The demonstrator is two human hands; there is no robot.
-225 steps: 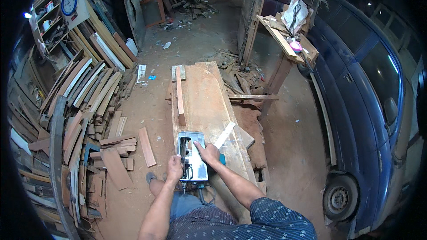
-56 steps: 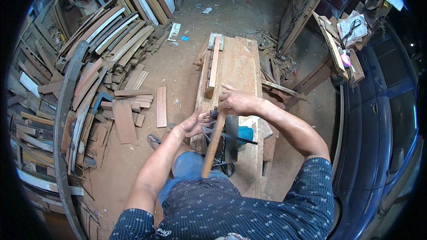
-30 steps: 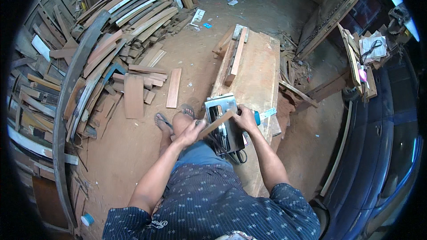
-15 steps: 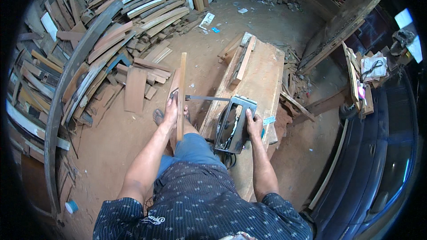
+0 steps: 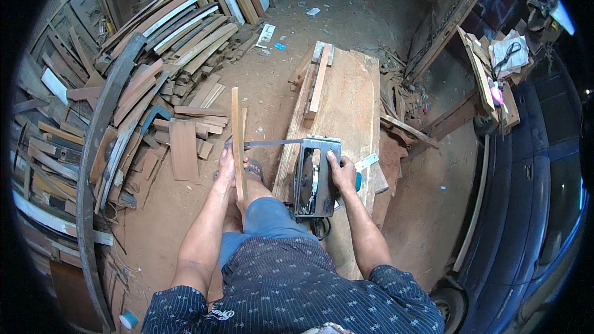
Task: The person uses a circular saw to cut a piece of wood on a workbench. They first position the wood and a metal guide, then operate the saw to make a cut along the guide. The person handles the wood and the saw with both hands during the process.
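A circular saw (image 5: 324,195) is turned over, its metal base plate facing up and the toothed blade showing through the slot. My right hand (image 5: 343,173) is closed on the plate's right edge, thumb on top, the fingers partly hidden beneath. From the plate's far end a thin metal bar (image 5: 272,143) runs left to a long wooden strip (image 5: 237,130) standing on edge. My left hand (image 5: 226,168) is wrapped round the left side of that strip, near the bar's end. How bar and strip are joined is hidden.
A wooden plank bench (image 5: 356,105) extends beyond the saw, with a narrow batten (image 5: 318,80) on it. Stacked boards and offcuts (image 5: 185,142) fill the left side. A dark blue vehicle (image 5: 510,210) stands at the right, near a small cluttered shelf (image 5: 510,96).
The saw has turned slightly, its plate now standing straighter in view. The wooden strip leans a little differently. Both hands keep their holds while the whole view has shifted.
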